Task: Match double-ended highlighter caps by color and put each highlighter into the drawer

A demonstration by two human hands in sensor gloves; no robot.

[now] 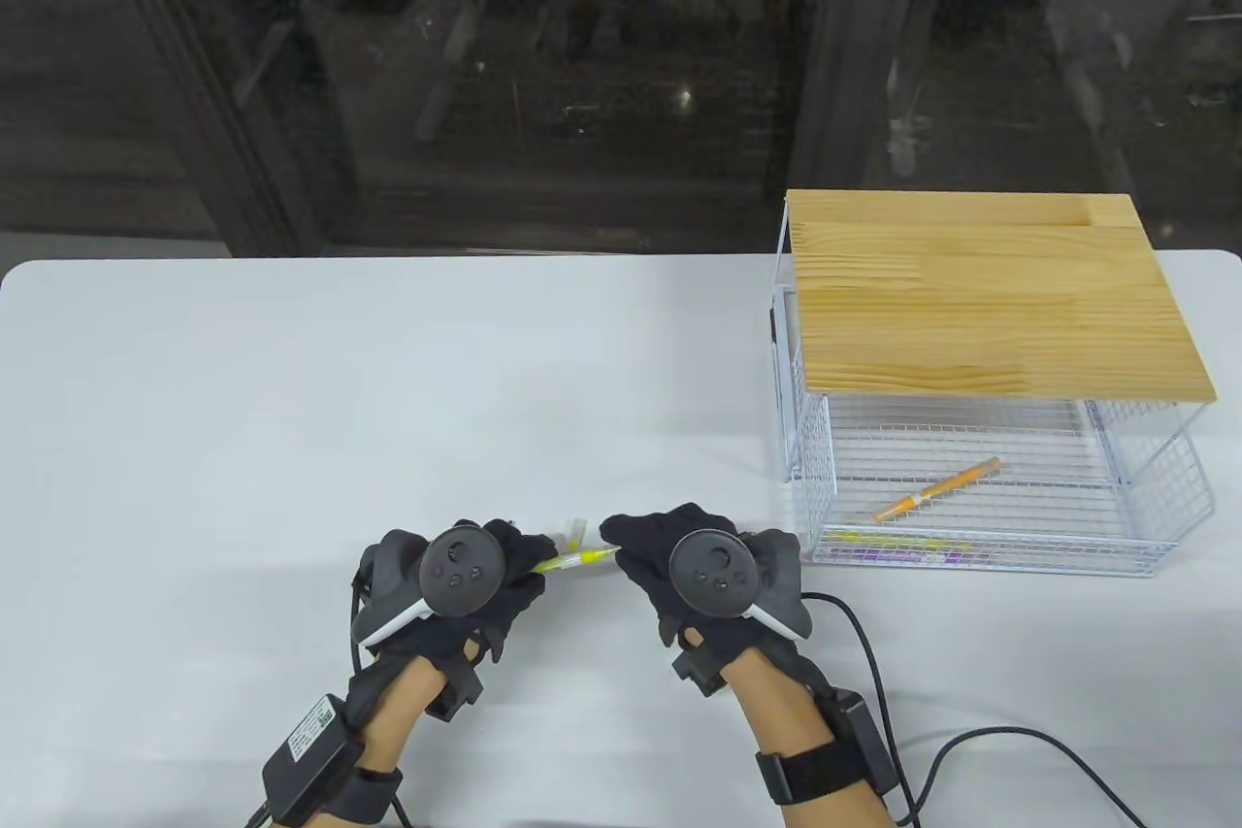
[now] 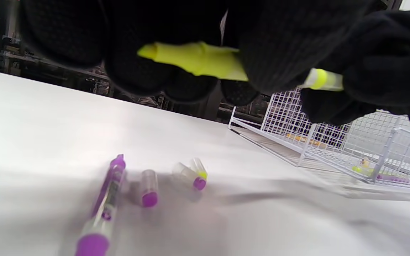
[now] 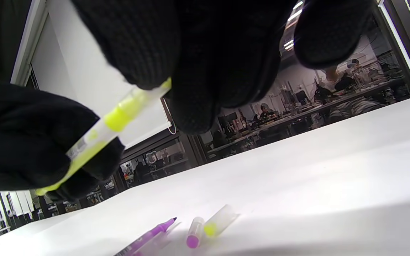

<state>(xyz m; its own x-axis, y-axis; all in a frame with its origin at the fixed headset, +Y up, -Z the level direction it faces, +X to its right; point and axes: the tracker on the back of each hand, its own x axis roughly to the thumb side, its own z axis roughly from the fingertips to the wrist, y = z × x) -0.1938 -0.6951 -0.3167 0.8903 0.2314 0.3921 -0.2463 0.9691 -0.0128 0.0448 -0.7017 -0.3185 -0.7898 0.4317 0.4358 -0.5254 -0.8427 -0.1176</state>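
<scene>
While our gloved left hand (image 1: 485, 576) and right hand (image 1: 670, 546) each pinch one end of the slim yellow plastic highlighter (image 1: 574, 561), we list loose clear caps (image 2: 190, 174) below.

Both hands are hovering close together, low over the desk. The left hand (image 1: 466, 580) is curling its fingers (image 2: 137, 67) around one end of a yellow highlighter (image 1: 572, 561). The right hand (image 1: 694, 566) is pinching the other end with its fingertips (image 3: 144, 53). Both forearms are reaching in from the near edge.
</scene>
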